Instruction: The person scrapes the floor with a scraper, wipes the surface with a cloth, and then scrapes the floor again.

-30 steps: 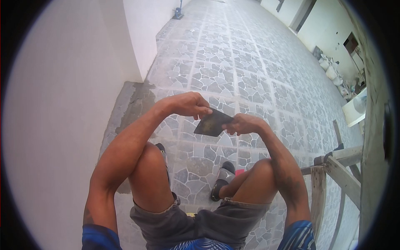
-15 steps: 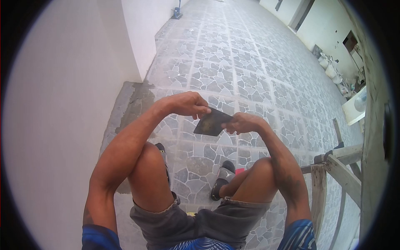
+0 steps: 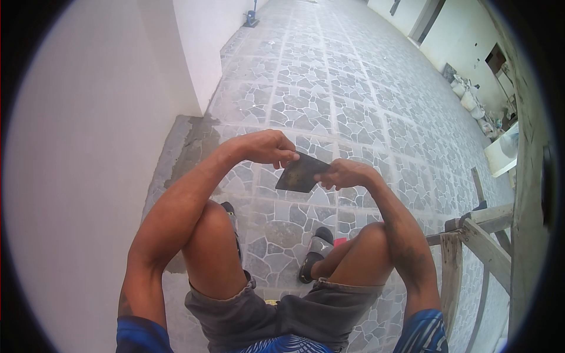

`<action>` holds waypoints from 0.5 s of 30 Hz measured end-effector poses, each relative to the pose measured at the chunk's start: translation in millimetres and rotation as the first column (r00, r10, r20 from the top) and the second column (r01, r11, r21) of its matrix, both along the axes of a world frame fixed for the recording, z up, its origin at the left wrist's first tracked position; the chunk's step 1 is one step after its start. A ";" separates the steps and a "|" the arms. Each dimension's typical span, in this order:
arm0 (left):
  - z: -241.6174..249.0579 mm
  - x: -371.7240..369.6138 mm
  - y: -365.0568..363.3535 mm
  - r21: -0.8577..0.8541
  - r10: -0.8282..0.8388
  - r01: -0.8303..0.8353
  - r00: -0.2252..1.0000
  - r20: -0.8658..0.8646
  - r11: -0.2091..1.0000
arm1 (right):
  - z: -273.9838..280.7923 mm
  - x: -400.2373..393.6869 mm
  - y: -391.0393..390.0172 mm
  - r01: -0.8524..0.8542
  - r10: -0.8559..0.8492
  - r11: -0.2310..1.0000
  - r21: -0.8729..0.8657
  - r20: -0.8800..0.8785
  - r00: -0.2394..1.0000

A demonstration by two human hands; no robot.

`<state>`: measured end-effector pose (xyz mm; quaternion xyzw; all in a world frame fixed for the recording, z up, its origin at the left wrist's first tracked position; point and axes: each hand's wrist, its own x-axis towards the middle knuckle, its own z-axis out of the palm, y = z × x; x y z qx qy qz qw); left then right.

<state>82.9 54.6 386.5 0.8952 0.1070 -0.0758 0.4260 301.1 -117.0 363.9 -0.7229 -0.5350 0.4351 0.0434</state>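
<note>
A thin dark flat piece (image 3: 299, 173), smudged near its middle, is held up in front of my knees, above the tiled floor. My left hand (image 3: 271, 148) pinches its upper left corner between thumb and fingers. At the right corner, my right hand (image 3: 343, 174) grips its edge, thumb and fingers closed on it. Both arms reach forward over my bent legs.
Patterned stone-look tiles (image 3: 294, 102) cover the floor. A white wall (image 3: 76, 176) rises at the left. Wooden beams (image 3: 485, 250) stand at the right. Sacks (image 3: 468, 100) lie along the far right wall. A small red object (image 3: 339, 241) is beside my right foot.
</note>
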 end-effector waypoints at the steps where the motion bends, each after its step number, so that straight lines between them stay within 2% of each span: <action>1: 0.9 -0.4 -0.2 0.002 -0.005 0.005 1.000 -0.011 1.000 | -1.3 1.0 0.1 -0.001 0.001 1.000 -0.001 0.003 1.000; 8: 2.1 -0.3 -0.5 0.008 0.001 -0.001 0.999 -0.034 1.000 | 7.7 -3.9 0.4 -0.024 0.026 0.999 -0.037 0.046 0.999; 11: -0.8 0.3 0.6 0.005 0.000 0.000 1.000 0.016 1.000 | 9.4 -4.5 0.6 -0.032 0.036 0.998 -0.053 0.070 0.997; 15: 2.9 -0.4 -0.3 0.012 -0.005 0.005 0.999 -0.036 1.000 | 8.9 -4.5 0.6 -0.041 0.044 0.998 -0.049 0.075 0.996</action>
